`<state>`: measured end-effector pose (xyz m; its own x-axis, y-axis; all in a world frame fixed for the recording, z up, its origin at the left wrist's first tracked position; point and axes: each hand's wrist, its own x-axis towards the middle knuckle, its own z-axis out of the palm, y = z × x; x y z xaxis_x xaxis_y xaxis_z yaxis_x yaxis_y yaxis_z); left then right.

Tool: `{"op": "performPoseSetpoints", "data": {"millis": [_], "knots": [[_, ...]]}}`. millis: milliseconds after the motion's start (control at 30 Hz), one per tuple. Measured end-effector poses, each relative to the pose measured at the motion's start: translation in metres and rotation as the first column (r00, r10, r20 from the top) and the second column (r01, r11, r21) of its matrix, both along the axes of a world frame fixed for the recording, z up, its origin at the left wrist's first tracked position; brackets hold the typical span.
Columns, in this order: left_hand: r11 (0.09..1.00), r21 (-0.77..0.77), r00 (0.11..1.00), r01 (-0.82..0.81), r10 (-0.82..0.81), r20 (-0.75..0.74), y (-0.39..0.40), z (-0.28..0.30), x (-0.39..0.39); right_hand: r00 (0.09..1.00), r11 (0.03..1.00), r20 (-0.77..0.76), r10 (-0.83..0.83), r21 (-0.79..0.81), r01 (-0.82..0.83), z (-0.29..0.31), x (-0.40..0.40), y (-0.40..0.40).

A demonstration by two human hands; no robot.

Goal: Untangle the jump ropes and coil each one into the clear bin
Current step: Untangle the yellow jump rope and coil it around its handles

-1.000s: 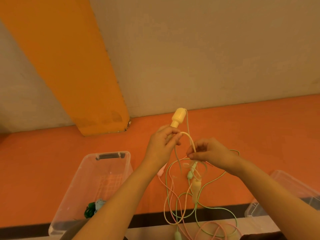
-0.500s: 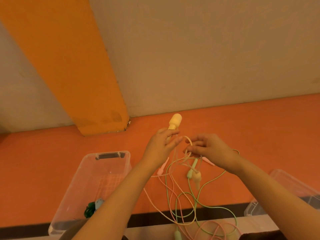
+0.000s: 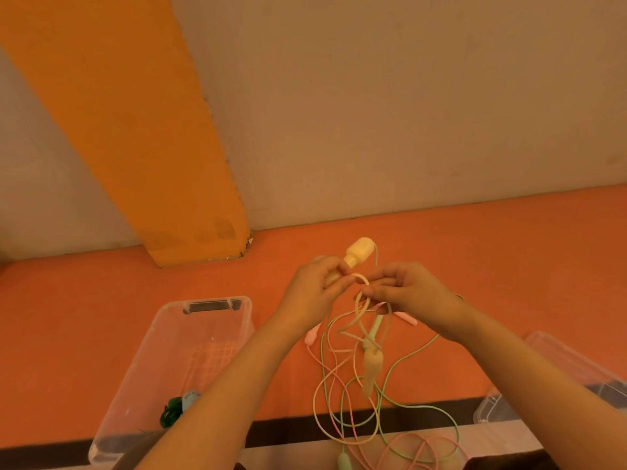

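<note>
My left hand [image 3: 314,290] grips a cream jump-rope handle [image 3: 358,251] that points up and away. Close beside it, my right hand [image 3: 403,288] pinches a loop of the cream cord [image 3: 360,308]. Below my hands hangs a tangle of cream, green [image 3: 403,362] and pink [image 3: 330,368] cords. A second cream handle [image 3: 372,368] and a green handle [image 3: 375,329] dangle in it; two pink handles [image 3: 311,337] stick out at the sides. The clear bin [image 3: 149,385] sits at lower left with a green coiled rope [image 3: 173,412] in its near end.
A second clear bin [image 3: 556,378] stands at lower right, partly behind my right forearm. The orange floor runs to a beige wall with an orange pillar [image 3: 142,147]. Cord loops and another green handle [image 3: 343,461] lie on the pale surface at the bottom edge.
My hands have come closer together, and the cream handle sank, then rose a little. The hanging cream handle swings lower in the tangle.
</note>
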<state>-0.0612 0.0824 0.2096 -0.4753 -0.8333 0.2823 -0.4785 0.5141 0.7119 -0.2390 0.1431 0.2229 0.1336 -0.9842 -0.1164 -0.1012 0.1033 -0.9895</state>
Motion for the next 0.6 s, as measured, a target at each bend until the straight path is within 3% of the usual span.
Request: {"op": "performPoseSetpoints", "data": {"millis": [133,300,467,600], "knots": [[0.995,0.040,0.977,-0.092,0.098,-0.188,-0.001,0.005,0.002,0.997,0.994,0.067,-0.033,0.109,0.025,-0.001,-0.001,-0.002],[0.979,0.060,0.902,-0.195,0.203,-0.382,-0.004,0.015,0.007,0.997,0.973,-0.038,0.067,0.225,-0.057,-0.007,-0.005,-0.004],[0.964,0.051,0.865,-0.262,0.258,-0.430,-0.005,0.019,0.012,0.967,0.934,-0.049,0.250,0.277,-0.227,-0.007,-0.004,-0.001],[0.947,0.071,0.855,-0.312,0.312,-0.415,-0.013,0.019,0.018,0.976,0.949,-0.030,0.214,0.242,-0.201,-0.008,-0.004,-0.003]]}}
